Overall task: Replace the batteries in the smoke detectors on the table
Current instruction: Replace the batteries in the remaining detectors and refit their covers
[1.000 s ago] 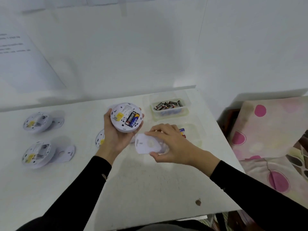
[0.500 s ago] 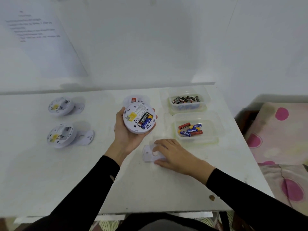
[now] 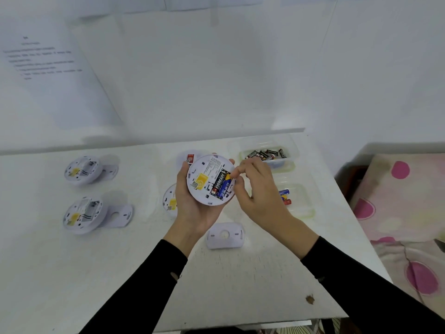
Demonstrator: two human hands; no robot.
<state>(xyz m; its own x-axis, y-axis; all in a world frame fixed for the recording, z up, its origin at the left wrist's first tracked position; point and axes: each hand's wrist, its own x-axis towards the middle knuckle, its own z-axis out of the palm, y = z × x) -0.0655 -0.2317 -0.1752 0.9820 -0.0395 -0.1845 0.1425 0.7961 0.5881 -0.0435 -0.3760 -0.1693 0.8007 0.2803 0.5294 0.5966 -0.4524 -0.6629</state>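
Lying toward the left edge of the table (image 3: 72, 273), two smoke detectors rest backs up with compartments open: the far detector (image 3: 81, 169) and the near detector (image 3: 83, 214). Each has a cover touching its right side, the far plate (image 3: 110, 168) and the near plate (image 3: 119, 215). On the wall above them hangs a printed sheet (image 3: 43, 59), text unreadable.

Mid-table, a third detector (image 3: 169, 200) is partly hidden behind the left hand (image 3: 192, 210); a white piece (image 3: 190, 157) with a red label shows beyond it. Left hand raised, palm up, fingers curled round the rim of the held detector (image 3: 204, 179), its back to the camera. Two batteries (image 3: 221, 185) sit side by side in its compartment, one black, one blue.

Right hand (image 3: 260, 196) just beside, thumb and forefinger pinching at the batteries' far end; which cell, cannot tell. Toward the front edge, a loose cover plate (image 3: 225, 235) lies flat.

Near the far right corner, a clear tub (image 3: 292, 162) holds black cells (image 3: 265, 154). Along the right edge, a second tub (image 3: 305, 208) holds coloured cells (image 3: 285, 196), partly hidden by the right hand. Beyond that edge, a bed (image 3: 404, 201) with pink-spotted cloth.
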